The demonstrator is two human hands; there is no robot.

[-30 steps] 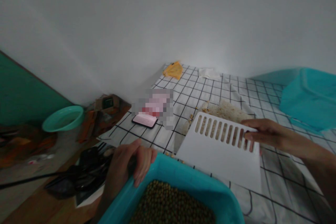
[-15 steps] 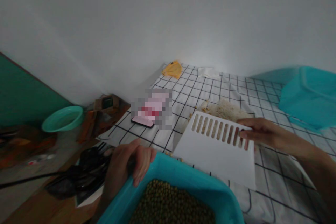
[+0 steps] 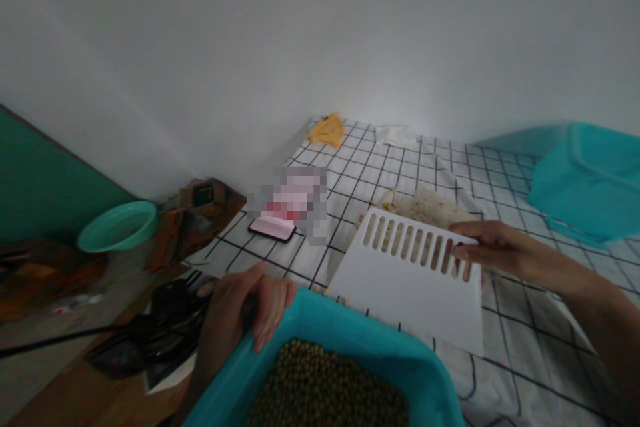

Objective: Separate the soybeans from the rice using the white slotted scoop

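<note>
My left hand (image 3: 245, 313) is closed over the far left rim of a turquoise tub (image 3: 350, 343) full of small olive-green beans (image 3: 325, 390) at the bottom of the view. My right hand (image 3: 493, 248) pinches the right end of a white slotted plastic board (image 3: 410, 283), which it holds tilted just beyond the tub. Behind the board a pile of pale husks and debris (image 3: 430, 203) lies on the black-and-white checked cloth (image 3: 520, 320).
A phone (image 3: 273, 227) lies on the cloth to the left of the board. A second turquoise tub (image 3: 587, 180) stands at the right. A yellow rag (image 3: 327, 130) and white paper (image 3: 397, 135) lie by the wall. A green bowl (image 3: 119, 227) and dark clutter sit at left.
The white board and my right hand have drifted slightly left and up in the view. My left hand keeps its grip on the tub rim.
</note>
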